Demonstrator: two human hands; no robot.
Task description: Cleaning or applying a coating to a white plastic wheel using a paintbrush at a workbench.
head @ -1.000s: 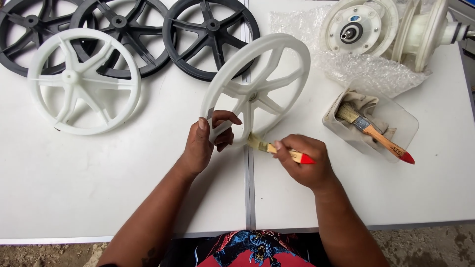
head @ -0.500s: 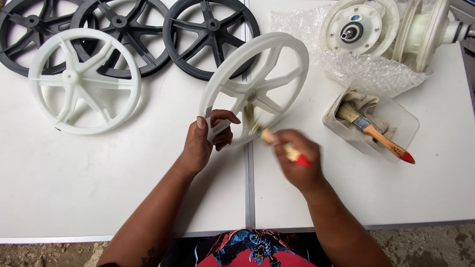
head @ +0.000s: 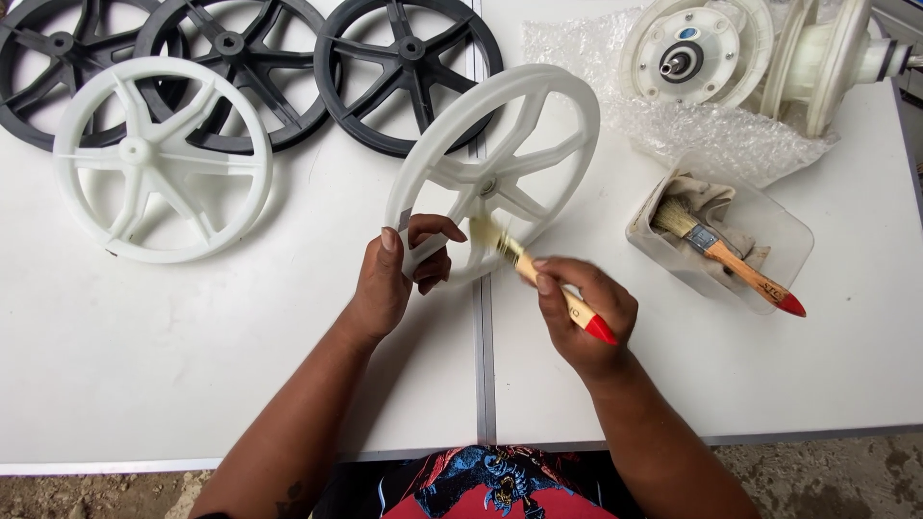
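Up swings the brush [head: 538, 279] from its earlier flat angle, right hand [head: 585, 322] fingers closed on its handle so bristles reach the hub, while left hand [head: 392, 284] fingers pinch the white wheel [head: 495, 168] rim, tilting it above the worktop [head: 240, 365].

White table [head: 240, 384] — wheels [head: 162, 159], tub [head: 769, 216]

Bright, even daylight all over the white table [head: 192, 384], only soft faint shadows under the forearms. No harsh glare. Mostly sharp, but the brush [head: 538, 279] bristles just past the fingers [head: 544, 281] are motion-blurred.
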